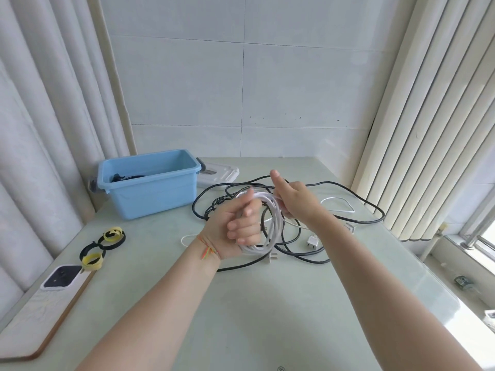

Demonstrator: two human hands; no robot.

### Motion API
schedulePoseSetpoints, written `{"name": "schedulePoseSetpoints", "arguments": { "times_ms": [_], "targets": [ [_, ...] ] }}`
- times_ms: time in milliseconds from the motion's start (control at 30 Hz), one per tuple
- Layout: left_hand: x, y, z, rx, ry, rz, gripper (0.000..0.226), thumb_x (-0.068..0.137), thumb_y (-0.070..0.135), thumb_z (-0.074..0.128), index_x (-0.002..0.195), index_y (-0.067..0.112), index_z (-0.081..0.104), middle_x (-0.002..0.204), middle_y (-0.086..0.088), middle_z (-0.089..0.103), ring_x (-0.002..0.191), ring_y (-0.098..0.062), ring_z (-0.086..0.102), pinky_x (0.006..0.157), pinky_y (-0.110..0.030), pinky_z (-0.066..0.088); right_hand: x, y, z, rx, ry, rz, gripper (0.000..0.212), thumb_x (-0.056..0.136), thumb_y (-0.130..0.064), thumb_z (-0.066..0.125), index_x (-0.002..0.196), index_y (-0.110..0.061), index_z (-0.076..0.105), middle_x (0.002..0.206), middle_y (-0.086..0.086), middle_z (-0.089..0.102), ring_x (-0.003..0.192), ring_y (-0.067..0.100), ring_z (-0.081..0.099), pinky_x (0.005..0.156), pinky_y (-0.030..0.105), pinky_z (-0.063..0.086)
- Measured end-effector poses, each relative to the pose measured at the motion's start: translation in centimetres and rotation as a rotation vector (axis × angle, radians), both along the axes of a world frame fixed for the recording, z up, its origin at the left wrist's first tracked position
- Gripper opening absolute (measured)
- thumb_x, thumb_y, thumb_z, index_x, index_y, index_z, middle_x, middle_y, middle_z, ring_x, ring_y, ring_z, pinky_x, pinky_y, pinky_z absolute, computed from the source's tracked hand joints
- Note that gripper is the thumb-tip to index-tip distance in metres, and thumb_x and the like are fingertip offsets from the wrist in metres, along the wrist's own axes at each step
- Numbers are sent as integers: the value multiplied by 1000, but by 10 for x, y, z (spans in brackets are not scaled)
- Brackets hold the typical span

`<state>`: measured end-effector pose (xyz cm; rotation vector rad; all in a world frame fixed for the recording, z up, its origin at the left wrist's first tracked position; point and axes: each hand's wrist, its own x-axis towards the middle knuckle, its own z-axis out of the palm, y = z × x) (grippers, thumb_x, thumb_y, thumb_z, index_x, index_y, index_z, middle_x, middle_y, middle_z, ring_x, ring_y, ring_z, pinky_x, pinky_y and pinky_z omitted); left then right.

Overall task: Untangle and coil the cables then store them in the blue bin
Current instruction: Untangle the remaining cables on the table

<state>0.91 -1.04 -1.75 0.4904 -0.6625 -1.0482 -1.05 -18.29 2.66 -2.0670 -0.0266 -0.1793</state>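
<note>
Pale green table top holds a blue plastic bin. Left hand grips soft, light white cable loops; right hand pinches them. Hold all loops together.

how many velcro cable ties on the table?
3 black-and-yellow hook-and-loop strap ties, all curled near the table's left edge: one farthest, one black loop between, one nearest, beside the phone. The overlap may hide more.
</note>
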Motion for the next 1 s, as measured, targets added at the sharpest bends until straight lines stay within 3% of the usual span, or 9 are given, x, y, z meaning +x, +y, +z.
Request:
{"name": "schedulePoseSetpoints", "arguments": {
  "times_ms": [67, 133, 267, 500, 600, 700, 767, 867, 1000],
  "targets": [
    [8, 5, -1, -94, 152, 200, 46, 103, 35, 38, 70, 9, 56, 40, 4, 34, 35, -11, 28, 43, -23, 35, 1, -14, -4, -78, 48, -29, 61, 93, -61, 48, 49, -18, 43, 53, 10, 38, 44, 20, 33, 52, 26, 32],
    [18, 12, 0, -167, 335, 480, 47, 101, 36, 40, 64, 12, 54, 38, 7, 33, 33, -7, 30, 40, -20, 34, 1, -28, -10, -143, 102, -32, 43, 91, -46, 58, 66, -11, 58, 51, 7, 46, 42, 20, 38, 56, 27, 36],
    [29, 28, 7, -272, 504, 724, 49, 103, 37, 40, 64, 13, 58, 40, 9, 33, 35, -5, 34, 42, -18, 35, 2, -42, -19, -57, 161, 17, 6, 88, -9, 64, 90, -6, 60, 51, 2, 52, 42, 16, 40, 51, 27, 37],
    [39, 56, 16, -370, 553, 842, 45, 102, 36, 41, 70, 11, 62, 40, 9, 34, 35, -5, 35, 42, -17, 37, 2, -60, -16, -50, 110, -8, 14, 84, -7, 75, 82, -5, 62, 58, 9, 63, 43, 14, 53, 42, 21, 42],
    [36, 49, 19, -296, 472, 849, 46, 102, 38, 41, 69, 13, 61, 42, 8, 33, 37, -6, 35, 43, -18, 37, 4, -54, -14, -259, 84, -9, 14, 81, -9, 77, 77, -5, 64, 56, 3, 64, 42, 13, 51, 41, 18, 38],
    [31, 32, 25, -130, 323, 846, 46, 101, 41, 42, 67, 17, 62, 48, 7, 34, 43, -8, 36, 50, -22, 39, 4, -29, -4, -570, 106, 139, 10, 83, -18, 76, 77, -13, 69, 66, -1, 68, 52, 11, 55, 57, 26, 49],
    [30, 22, 28, 29, 210, 843, 46, 101, 40, 42, 66, 18, 61, 52, 5, 39, 47, -10, 40, 55, -25, 41, -1, -10, 6, -703, 105, 262, 10, 87, -23, 71, 84, -14, 73, 72, -5, 67, 58, 5, 55, 67, 26, 48],
    [27, 16, 28, 304, -65, 860, 40, 100, 34, 46, 68, 14, 57, 56, -3, 51, 52, -17, 52, 56, -26, 47, -10, 3, 22, -722, 115, 386, 16, 92, -26, 62, 83, -21, 73, 75, -5, 68, 69, 7, 62, 72, 22, 50],
    [17, 7, 23, 630, -392, 848, 41, 100, 36, 50, 69, 12, 61, 67, -11, 60, 64, -26, 60, 68, -36, 52, -16, 11, 32, -684, 157, 423, 25, 97, -25, 51, 84, -17, 71, 69, -5, 66, 59, 3, 58, 53, 8, 38]
  ]
}}
